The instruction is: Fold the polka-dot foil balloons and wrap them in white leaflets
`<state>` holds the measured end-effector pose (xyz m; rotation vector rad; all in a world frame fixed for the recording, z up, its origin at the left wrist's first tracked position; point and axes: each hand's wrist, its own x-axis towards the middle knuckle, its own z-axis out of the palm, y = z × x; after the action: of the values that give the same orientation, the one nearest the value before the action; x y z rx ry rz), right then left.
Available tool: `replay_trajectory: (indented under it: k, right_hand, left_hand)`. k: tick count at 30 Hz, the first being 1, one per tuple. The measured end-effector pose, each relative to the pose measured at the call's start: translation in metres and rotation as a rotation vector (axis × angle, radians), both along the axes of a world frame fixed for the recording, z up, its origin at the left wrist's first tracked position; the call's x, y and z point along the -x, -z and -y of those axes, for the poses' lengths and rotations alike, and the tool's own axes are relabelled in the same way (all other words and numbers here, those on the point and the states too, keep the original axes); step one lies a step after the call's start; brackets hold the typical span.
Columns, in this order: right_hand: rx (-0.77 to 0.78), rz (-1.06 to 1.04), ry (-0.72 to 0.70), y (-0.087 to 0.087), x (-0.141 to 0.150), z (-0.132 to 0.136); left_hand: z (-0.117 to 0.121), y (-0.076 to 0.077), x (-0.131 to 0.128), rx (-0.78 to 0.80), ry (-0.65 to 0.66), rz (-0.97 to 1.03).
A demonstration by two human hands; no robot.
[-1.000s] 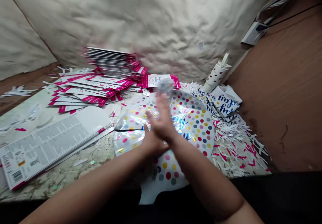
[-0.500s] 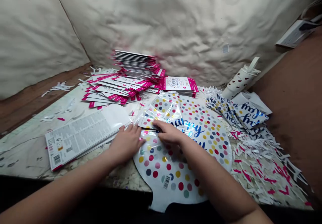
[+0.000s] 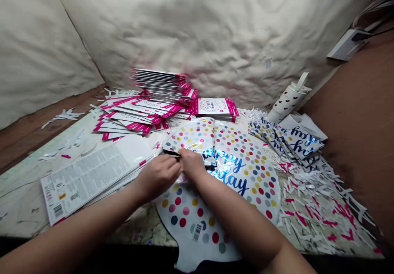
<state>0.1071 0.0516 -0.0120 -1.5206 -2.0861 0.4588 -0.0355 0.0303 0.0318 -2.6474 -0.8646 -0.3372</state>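
While my left hand [image 3: 158,175] and right hand [image 3: 193,163] meet, my fingers [image 3: 186,155] curl narrow, pinching the dark edge of a foil flap [image 3: 191,136] that lies on the dotted foil balloon [image 3: 237,179]. Under my fingers the balloon lies flat on the bench. Left of them lies a card stack [image 3: 92,175], beyond them pink-edged cards [image 3: 215,107], and right of them shredded paper [image 3: 308,200].

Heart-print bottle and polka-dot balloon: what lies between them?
Blue-lettered packets and white paper shreds lie between the bottle and balloon, in the head view.
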Motion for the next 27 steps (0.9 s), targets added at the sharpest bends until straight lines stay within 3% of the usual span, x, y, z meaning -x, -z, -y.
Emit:
replay_trajectory:
  k: [2,5,6,8,9,11,14,17,19,22,27]
  right_hand:
    - [-0.038,-0.05,0.056,-0.008,-0.021,-0.006]
    - [-0.156,-0.142,0.214,-0.038,-0.081,-0.01]
    - [-0.24,-0.18,0.309,-0.051,-0.104,-0.008]
    - [-0.651,-0.282,0.577,-0.077,-0.145,0.003]
    - [-0.794,-0.256,0.592,-0.087,-0.159,0.012]
    - [-0.9,-0.19,0.381,-0.097,-0.173,0.035]
    - [-0.641,-0.129,-0.113,-0.083,-0.17,0.076]
    - [-0.285,-0.012,-0.359,-0.044,-0.168,0.11]
    - [-0.104,0.061,-0.427,-0.018,-0.176,0.125]
    - [0.065,0.046,-0.467,0.007,-0.189,0.132]
    - [0.147,-0.058,-0.471,0.008,-0.196,0.128]
  left_hand:
    - [0.006,0.018,-0.002,0.151,-0.007,-0.012]
    - [0.005,0.041,0.002,0.315,-0.24,-0.021]
    - [0.004,0.045,0.003,0.358,-0.319,-0.024]
    - [0.002,0.047,0.004,0.435,-0.408,-0.035]
    - [0.001,0.045,0.003,0.458,-0.424,-0.038]
    - [-0.001,0.036,0.002,0.485,-0.433,-0.038]
    - [-0.009,0.016,0.006,0.583,-0.404,-0.012]
    - [-0.023,-0.001,0.016,0.59,-0.494,0.182]
    - [-0.035,-0.004,0.019,0.505,-0.522,0.339]
    - [-0.058,0.003,0.009,0.485,-0.371,0.413]
    - [-0.098,0.023,-0.044,0.618,-0.111,0.433]
